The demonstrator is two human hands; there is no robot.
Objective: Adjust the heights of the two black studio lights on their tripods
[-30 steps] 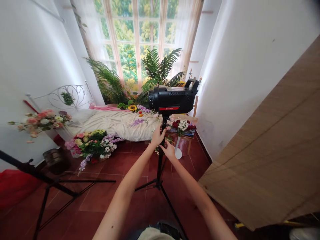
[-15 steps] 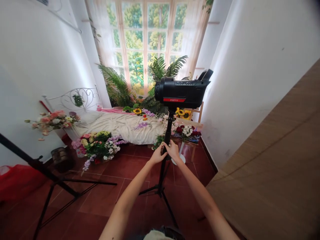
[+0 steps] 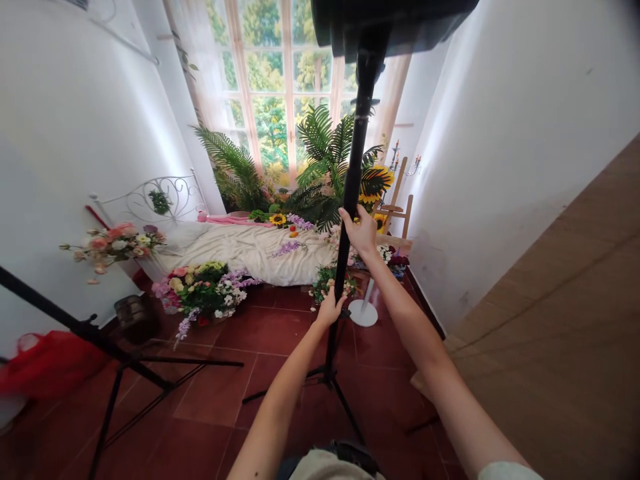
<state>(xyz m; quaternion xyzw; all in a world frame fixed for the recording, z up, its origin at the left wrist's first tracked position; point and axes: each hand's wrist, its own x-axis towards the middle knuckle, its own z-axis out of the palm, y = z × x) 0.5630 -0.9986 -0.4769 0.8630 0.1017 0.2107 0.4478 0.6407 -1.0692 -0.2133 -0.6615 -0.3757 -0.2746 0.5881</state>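
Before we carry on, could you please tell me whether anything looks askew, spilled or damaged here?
Nothing looks spilled or broken. The black pole leans right toward its top, though the camera angle may exaggerate this, and the white wall on the right has faint smudges low down.

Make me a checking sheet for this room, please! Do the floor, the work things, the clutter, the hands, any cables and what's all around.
Surface: red tiled floor.
Work things: black stand on spread legs; black device on top, cut off by the picture's edge.
Clutter: flower bunch, red bag and second stand, all on the left.
Hands: left hand grips the stand low down; right hand grips it higher up.
Cables: nothing seen on the floor.
Surroundings: bed and window ahead, brown panel on the right.
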